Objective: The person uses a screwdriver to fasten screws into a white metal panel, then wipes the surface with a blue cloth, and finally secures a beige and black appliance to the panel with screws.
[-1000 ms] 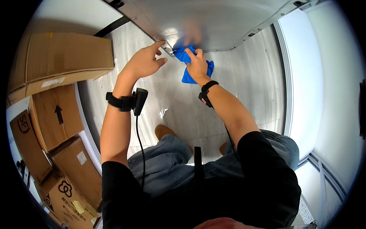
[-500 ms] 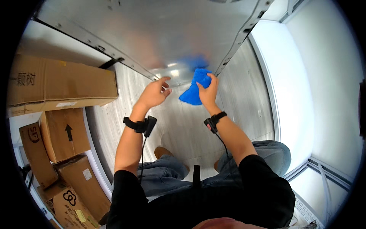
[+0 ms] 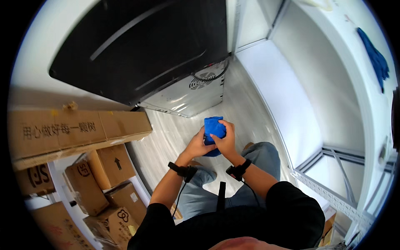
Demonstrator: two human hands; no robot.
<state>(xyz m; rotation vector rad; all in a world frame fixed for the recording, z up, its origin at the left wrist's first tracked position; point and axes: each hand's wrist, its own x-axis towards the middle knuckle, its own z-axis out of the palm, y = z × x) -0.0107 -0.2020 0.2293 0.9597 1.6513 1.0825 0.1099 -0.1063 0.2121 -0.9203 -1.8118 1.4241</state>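
A folded blue cloth [image 3: 213, 125] is held between both hands in front of my body, above the floor. My left hand [image 3: 198, 146] grips its left side, with the thumb across the lower part. My right hand [image 3: 225, 139] has its fingers and thumb closed on the right side of the cloth. Part of the cloth hangs below the thumbs. Just beyond the hands stands a large metal cabinet-like appliance [image 3: 177, 100] with a black panel [image 3: 158, 46] on top, apart from both hands.
Cardboard boxes lie to the left, among them a long one [image 3: 79, 129] and several on a shelf [image 3: 118, 164]. White shelving [image 3: 275, 83] runs along the right, with another dark blue cloth [image 3: 375, 60] hanging there. A black cable [image 3: 214, 78] hangs by the appliance's vent.
The view has drawn back from the appliance, showing its black top. My left hand, previously empty, has closed on the blue cloth, which is now folded more compactly and held nearer my body.
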